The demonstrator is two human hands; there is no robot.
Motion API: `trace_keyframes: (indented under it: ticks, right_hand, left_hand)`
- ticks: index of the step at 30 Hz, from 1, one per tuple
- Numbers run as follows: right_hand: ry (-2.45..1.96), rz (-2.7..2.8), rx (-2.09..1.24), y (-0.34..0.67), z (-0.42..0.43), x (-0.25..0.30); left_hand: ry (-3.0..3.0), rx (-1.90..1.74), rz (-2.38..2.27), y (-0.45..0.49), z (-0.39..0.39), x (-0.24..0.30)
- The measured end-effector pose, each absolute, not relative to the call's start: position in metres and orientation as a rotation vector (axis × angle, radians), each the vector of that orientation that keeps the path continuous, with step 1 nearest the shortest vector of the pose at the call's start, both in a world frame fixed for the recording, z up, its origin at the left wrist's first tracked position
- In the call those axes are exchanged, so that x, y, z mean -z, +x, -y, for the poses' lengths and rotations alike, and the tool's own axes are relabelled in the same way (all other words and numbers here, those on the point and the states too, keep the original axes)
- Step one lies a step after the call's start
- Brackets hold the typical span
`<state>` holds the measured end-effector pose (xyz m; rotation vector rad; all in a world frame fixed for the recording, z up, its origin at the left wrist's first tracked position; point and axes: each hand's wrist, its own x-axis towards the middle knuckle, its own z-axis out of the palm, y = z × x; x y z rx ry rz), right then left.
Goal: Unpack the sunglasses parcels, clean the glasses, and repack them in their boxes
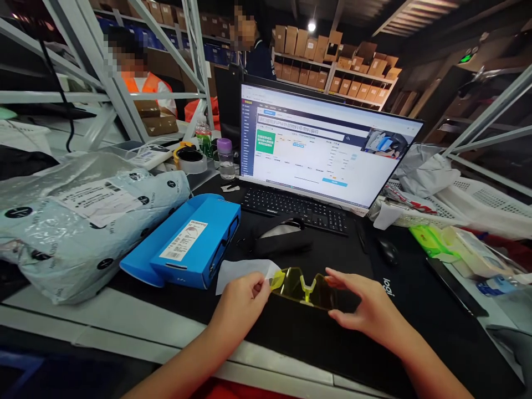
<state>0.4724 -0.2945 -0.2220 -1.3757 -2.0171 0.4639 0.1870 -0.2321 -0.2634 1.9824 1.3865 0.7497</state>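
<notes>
In the head view, at lower centre of the frame: yellow-tinted lens (291,287) with a bright yellow nose piece (308,287) at its middle, over a black desk mat (299,338). At its left end, left hand (245,296), thumb and fingertips pinched together on it. At its right end, right hand (368,305), thumb and fingers spread apart about the upper and lower edges; cannot tell whether pressing on them or only close by. Just behind the left hand, pale cloth (236,272). Left of centre, blue box (220,221) with a white label; farther left, pale printed bag (100,244). Above the lens, dark item (286,242), too dim to name, then keyboard (299,209) and monitor (299,166).

Likeliest trouble, as a judgement: smudges on the lens, from bare fingertips sliding inward off the edges. Also possible: a drop onto the mat, from a loose right hand and a hold at one end only; bending at the nose piece, from twisting one hand against the other; scratches, from brushing against the dark item.
</notes>
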Motion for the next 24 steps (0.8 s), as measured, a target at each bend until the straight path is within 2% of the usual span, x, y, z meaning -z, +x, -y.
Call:
trace_keyframes:
  ticks: [4, 11, 19, 24]
  right_hand:
    - [-1.369, 2.098, -0.322, 0.472, 0.305, 0.213]
    - [-1.425, 1.855, -0.403, 0.473, 0.294, 0.228]
    - [-1.228, 2.274, 0.037, 0.459, 0.303, 0.223]
    - [-1.068, 2.373, 0.241, 0.446, 0.304, 0.225]
  left_hand:
    - [2.082, -0.833, -1.364, 0.187, 0.232, 0.254]
    - [2.424, -0.87, -1.363, 0.195, 0.239, 0.252]
    - [2.525, -0.933, -1.329, 0.194, 0.24, 0.252]
    - [2.521, -0.82, -1.267, 0.193, 0.236, 0.24]
